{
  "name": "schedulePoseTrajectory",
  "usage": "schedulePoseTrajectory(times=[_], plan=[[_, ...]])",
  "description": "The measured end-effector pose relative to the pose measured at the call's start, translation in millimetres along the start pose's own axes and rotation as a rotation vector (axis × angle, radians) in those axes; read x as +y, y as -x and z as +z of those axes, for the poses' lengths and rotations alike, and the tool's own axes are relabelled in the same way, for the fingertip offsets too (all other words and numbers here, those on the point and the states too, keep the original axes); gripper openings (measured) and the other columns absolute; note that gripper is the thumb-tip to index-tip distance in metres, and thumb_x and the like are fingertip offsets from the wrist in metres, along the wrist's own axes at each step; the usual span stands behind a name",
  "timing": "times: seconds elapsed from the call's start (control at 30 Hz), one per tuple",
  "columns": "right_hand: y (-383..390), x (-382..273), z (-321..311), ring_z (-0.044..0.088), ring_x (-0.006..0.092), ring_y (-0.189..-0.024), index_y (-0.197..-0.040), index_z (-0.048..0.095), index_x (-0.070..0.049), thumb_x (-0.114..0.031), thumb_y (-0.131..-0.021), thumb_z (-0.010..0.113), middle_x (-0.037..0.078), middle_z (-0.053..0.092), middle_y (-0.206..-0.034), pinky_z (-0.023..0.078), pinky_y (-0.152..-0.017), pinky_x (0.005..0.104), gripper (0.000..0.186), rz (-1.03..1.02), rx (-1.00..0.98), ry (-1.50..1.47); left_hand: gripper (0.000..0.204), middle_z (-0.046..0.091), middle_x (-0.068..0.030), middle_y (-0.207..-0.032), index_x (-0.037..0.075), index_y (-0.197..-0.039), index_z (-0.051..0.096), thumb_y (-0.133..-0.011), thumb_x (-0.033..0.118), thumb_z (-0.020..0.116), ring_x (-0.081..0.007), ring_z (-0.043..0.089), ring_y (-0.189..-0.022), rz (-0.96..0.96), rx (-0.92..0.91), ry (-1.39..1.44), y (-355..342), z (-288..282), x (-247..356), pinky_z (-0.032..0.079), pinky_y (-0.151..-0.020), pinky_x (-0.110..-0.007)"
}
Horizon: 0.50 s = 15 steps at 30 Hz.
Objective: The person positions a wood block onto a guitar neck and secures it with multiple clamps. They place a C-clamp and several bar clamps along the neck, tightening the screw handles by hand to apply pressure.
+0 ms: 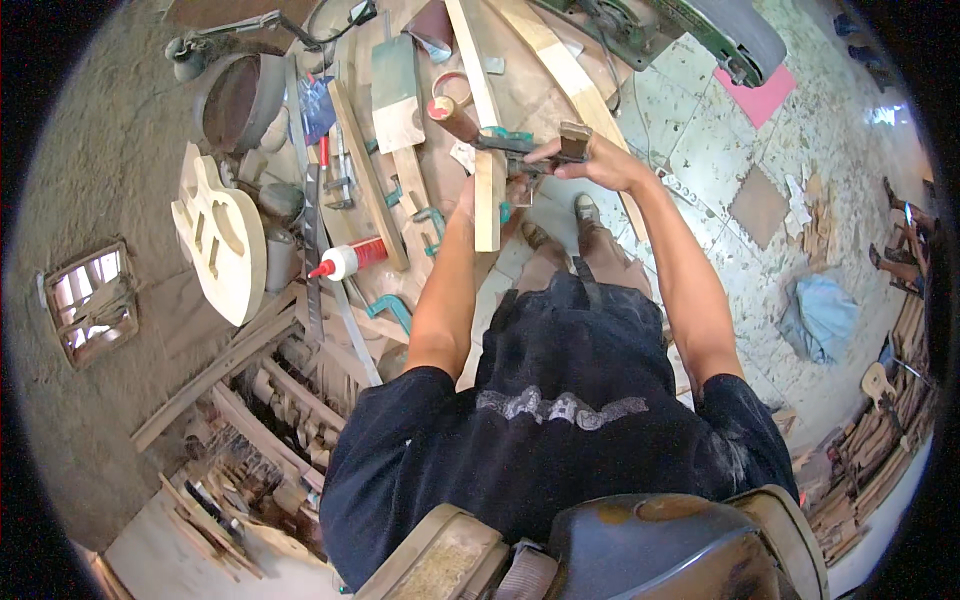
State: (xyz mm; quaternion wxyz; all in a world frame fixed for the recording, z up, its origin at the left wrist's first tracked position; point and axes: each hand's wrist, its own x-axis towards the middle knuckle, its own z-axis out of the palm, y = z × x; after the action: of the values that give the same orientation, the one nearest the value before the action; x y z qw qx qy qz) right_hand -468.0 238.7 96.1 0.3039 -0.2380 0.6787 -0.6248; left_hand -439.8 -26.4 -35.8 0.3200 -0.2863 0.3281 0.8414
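Observation:
A long pale wooden strip [486, 205] runs away from me across the workbench. My right hand [605, 165] is closed around the dark metal part of a bar clamp [520, 148], right of the strip. The clamp's wooden handle [455, 118], with a red end, points to the left over the strip. My left hand [466, 195] is against the strip's left side near its close end; the wood hides its fingers. Green G-clamps [430, 217] lie or hold wood just left of that hand.
A white glue bottle [345, 260] with a red tip lies on the bench's left. Beyond it stands a pale guitar body [222, 240]. A second long strip [565, 75] angles to the right. A green machine [720, 40] stands far right; blue cloth [818, 318] is on the floor.

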Motion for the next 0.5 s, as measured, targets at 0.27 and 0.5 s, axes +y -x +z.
schedulePoseTrajectory(times=[0.27, 0.5], plan=[[-3.6, -11.6, 1.3, 0.054, 0.015, -0.087, -0.117, 0.068, -0.01, 0.012, -0.075, 0.06, 0.003, 0.062, -0.103, 0.045, -0.086, 0.03, 0.048, 0.058, 0.01, -0.053, 0.036, 0.062, -0.0164, -0.087, 0.002, -0.103, 0.056, -0.098, 0.035, 0.044, -0.0207, 0.059, -0.06, -0.048, -0.018, 0.154, 0.2, -11.2, -17.5, 0.051, -0.051, -0.032], [-11.4, -11.3, -5.3, 0.058, 0.0161, -0.098, -0.116, 0.067, -0.008, 0.015, -0.073, 0.059, 0.004, 0.063, -0.113, 0.048, -0.09, 0.0298, 0.049, 0.103, -0.043, -0.082, 0.035, 0.06, -0.0142, -0.083, 0.003, -0.099, 0.056, -0.098, 0.036, 0.045, -0.0192, 0.057, -0.058, -0.015, -0.019, 0.251, 6.8, -3.0, -15.4, 0.05, -0.05, -0.032]])
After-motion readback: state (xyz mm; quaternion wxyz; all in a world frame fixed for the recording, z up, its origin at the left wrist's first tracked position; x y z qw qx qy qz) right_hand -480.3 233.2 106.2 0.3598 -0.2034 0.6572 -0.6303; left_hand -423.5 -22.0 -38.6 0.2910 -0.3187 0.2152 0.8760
